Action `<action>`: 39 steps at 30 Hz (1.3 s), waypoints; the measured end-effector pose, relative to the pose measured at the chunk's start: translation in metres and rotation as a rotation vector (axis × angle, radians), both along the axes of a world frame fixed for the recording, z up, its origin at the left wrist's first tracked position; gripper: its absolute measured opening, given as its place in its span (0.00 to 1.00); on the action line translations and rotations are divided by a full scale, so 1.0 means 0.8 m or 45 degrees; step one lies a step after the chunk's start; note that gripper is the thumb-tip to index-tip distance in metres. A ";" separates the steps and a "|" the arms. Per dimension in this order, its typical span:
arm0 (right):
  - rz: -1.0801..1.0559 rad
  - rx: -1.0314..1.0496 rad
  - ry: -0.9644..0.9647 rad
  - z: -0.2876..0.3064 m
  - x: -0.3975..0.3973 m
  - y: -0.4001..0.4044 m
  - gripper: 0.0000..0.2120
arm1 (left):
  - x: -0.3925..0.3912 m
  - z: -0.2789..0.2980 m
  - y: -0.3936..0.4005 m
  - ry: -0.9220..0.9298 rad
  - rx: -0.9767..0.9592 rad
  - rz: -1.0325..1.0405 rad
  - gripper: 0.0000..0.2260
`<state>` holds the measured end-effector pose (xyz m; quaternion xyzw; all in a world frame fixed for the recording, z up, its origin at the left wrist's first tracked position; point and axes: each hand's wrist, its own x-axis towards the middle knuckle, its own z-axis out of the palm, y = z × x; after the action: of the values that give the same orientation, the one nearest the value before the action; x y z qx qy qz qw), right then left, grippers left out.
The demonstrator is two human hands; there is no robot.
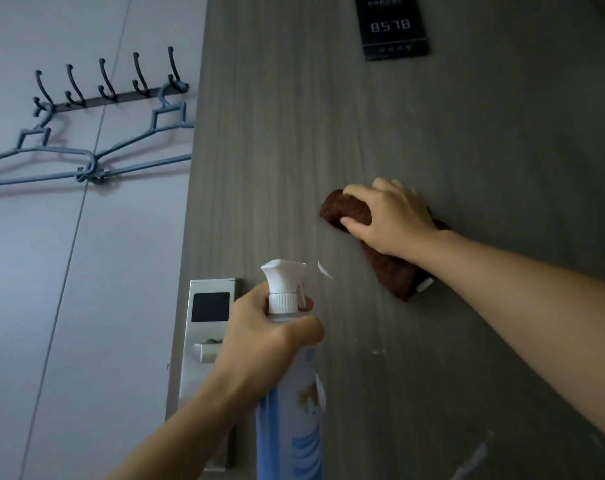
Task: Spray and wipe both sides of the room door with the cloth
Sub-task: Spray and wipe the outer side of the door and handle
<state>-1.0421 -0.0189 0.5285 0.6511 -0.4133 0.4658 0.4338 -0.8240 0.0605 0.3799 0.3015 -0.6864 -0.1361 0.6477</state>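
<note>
Brown terry cloth (380, 251), soft and light, I'm pinching folded under my right hand (391, 220) against the door (467, 140), while my left hand (259, 341) is gripping the spray bottle (290, 393) by its neck.

Hotel guest-room entrance: grey wood-grain door (380, 133) with number plaque (391, 26) far right, keycard lock (209, 327) near left; wall coat-hook rail (110, 93) with hangers (86, 161) left.
</note>
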 end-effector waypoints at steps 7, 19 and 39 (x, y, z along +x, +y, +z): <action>0.083 0.050 -0.016 -0.007 -0.015 -0.006 0.25 | -0.001 0.011 0.001 -0.057 -0.008 0.070 0.13; -0.032 -0.210 0.171 -0.036 -0.023 -0.017 0.29 | 0.038 0.018 0.007 -0.102 0.086 -0.047 0.20; 0.113 -0.088 0.427 -0.056 0.023 0.001 0.19 | 0.070 -0.007 -0.018 -0.058 0.035 -0.294 0.21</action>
<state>-1.0237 -0.0180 0.4835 0.7220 -0.2895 0.3833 0.4979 -0.7678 0.0463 0.3747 0.2323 -0.7291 -0.2124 0.6078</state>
